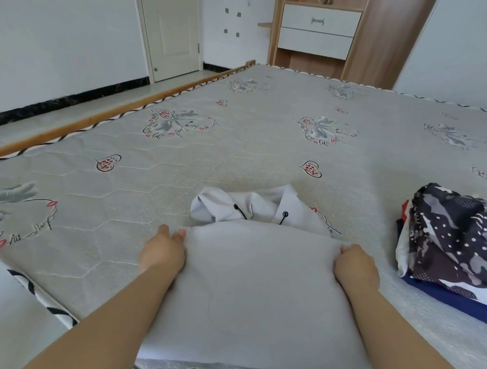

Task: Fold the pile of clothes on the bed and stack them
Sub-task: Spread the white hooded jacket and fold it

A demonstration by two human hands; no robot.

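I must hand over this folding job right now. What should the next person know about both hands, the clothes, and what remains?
Left hand: grips the left far corner of the pale grey hooded garment.
Right hand: grips the right far corner of the same fold.
Garment: it lies on the patterned quilted mattress, lower part folded up toward the hood; the hood with black drawstrings is uncovered.
Done: a stack of folded clothes to the right, dark camouflage-print piece on top, navy blue piece beneath.
Left: finish folding the grey garment, probably over the hood, then put it on the stack.
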